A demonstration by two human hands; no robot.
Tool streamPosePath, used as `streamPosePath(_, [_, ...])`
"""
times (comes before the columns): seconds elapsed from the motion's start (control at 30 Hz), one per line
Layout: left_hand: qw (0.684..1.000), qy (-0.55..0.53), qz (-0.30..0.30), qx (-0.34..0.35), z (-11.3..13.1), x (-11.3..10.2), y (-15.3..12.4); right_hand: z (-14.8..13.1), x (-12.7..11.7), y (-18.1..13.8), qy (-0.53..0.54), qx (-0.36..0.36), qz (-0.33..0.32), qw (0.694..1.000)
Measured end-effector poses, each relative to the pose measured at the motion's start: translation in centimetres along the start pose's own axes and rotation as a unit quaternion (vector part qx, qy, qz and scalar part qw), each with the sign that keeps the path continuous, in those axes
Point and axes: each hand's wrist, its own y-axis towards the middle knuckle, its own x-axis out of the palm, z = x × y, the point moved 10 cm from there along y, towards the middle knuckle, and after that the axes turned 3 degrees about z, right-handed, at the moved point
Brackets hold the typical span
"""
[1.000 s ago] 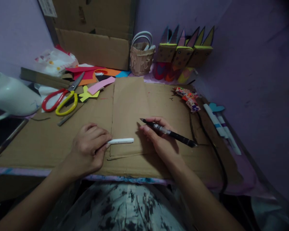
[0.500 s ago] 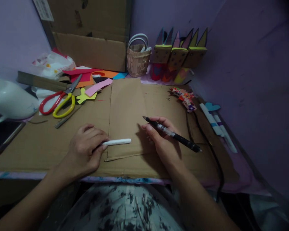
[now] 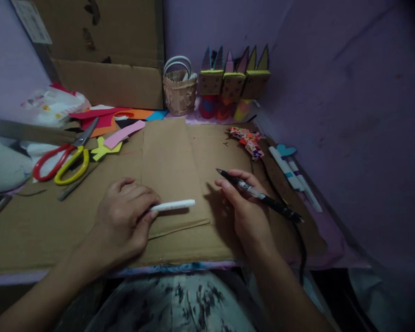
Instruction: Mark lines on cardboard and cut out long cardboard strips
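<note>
My left hand is closed around a white marker, which points right over a rectangular piece of cardboard. That hand rests at the left edge of the piece. In my right hand is a black pen with a clear grip section, held between thumb and fingers. The pen's tip points up and left, above the cardboard and apart from it. A shadow of the right hand falls on the larger cardboard sheet below.
Scissors with red and yellow handles lie left, beside coloured paper scraps. A small basket and bunny-eared cardboard figures stand at the back. Right are a patterned paper shape, several markers and a black cord.
The view has shifted to the right, so the background sits further left. My right hand and pen have moved slightly right of the cardboard piece. Both hands keep their holds.
</note>
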Motion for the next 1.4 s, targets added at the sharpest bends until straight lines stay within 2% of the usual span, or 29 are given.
streamPosePath(0.1, [1.0,0.003,-0.017,-0.012,0.5,1.0,0.8,0.2,-0.6,0.1,-0.001,0.003,0.001,1.0])
streamPosePath(0.23, [1.0,0.002,-0.019,0.002,1.1,1.9,1.2,0.4,-0.2,0.0,-0.002,0.011,-0.015,1.0])
streamPosePath(0.43, [1.0,0.002,-0.022,0.007,1.0,2.6,1.2,0.5,0.2,0.2,-0.073,-0.022,-0.028,0.997])
streamPosePath(0.77, [0.999,0.018,-0.019,0.027,1.3,3.3,1.3,0.8,0.5,0.2,-0.108,-0.04,-0.04,0.992])
streamPosePath(1.0, [0.999,0.023,-0.025,0.019,1.4,3.1,1.5,0.6,2.1,-0.3,-0.167,-0.063,-0.114,0.977])
streamPosePath(1.4, [0.999,0.032,-0.015,0.027,1.8,3.0,1.7,0.8,2.4,-0.5,-0.186,-0.077,-0.136,0.97])
